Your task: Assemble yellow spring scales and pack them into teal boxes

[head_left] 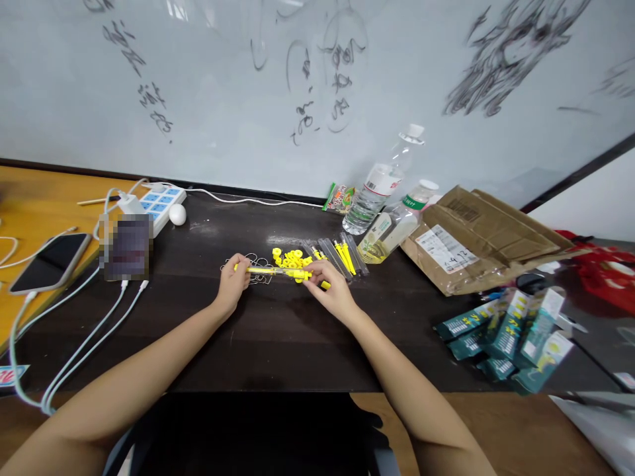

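Observation:
A slim clear-and-yellow tube (268, 270), pen-like in shape, is held level above the dark table between my two hands. My left hand (234, 284) pinches its left end. At the other end, my right hand (331, 291) has its fingers closed around a yellow end piece (300, 274). Just behind the tube lies a loose pile of small yellow plastic parts (290, 258). Thin bent wire-like pieces (256, 260) lie behind my left hand. Several clear tubes and yellow sticks (342, 256) are laid side by side beyond my right hand.
Two plastic bottles, one with clear water (370, 195) and one with yellowish liquid (391, 228), stand at the back beside a brown parcel (471, 231). Green boxes (506, 334) are heaped at right. A power strip (161, 205), phone (52, 261) and white cables occupy the left.

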Demonstrator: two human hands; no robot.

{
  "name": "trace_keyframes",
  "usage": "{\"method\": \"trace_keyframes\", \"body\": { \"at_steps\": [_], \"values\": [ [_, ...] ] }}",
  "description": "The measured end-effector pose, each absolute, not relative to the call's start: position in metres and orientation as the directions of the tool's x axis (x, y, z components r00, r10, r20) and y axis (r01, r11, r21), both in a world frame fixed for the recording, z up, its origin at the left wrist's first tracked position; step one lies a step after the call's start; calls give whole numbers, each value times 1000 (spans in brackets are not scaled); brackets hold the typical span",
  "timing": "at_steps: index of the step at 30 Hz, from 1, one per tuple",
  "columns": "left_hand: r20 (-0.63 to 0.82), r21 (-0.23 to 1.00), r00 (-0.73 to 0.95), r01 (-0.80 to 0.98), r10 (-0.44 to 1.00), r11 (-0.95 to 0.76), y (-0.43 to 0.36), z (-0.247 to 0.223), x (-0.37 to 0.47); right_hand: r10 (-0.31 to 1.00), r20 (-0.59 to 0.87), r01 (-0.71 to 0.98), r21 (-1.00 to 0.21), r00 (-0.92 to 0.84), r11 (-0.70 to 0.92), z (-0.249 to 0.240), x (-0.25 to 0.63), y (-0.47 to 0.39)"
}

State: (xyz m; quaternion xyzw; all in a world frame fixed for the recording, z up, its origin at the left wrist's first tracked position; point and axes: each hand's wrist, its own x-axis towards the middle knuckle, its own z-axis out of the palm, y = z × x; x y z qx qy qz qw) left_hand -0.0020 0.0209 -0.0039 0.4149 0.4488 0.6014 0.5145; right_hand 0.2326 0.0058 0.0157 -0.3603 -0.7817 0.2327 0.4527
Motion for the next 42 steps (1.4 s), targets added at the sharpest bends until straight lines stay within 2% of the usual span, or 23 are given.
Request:
{"method": "trace_keyframes", "body": {
  "at_steps": [11,19,36,40,42],
  "values": [
    [58,964,-107,-253,993,-83,21,-4,-2,879,405,286,-837,-252,467,12,232,7],
    [78,961,-87,-258,993,-98,19,-4,-2,919,311,169,-919,-243,356,6,231,8],
    [93,957,-57,-272,994,-105,19,-3,-2,919,316,74,-937,-236,341,7,229,9],
    [58,949,-76,-304,995,-78,20,-1,-2,917,331,102,-927,-223,360,10,234,10],
    [26,942,-102,-329,994,-58,21,-1,-3,912,378,152,-903,-162,401,13,239,12]
  ]
}}
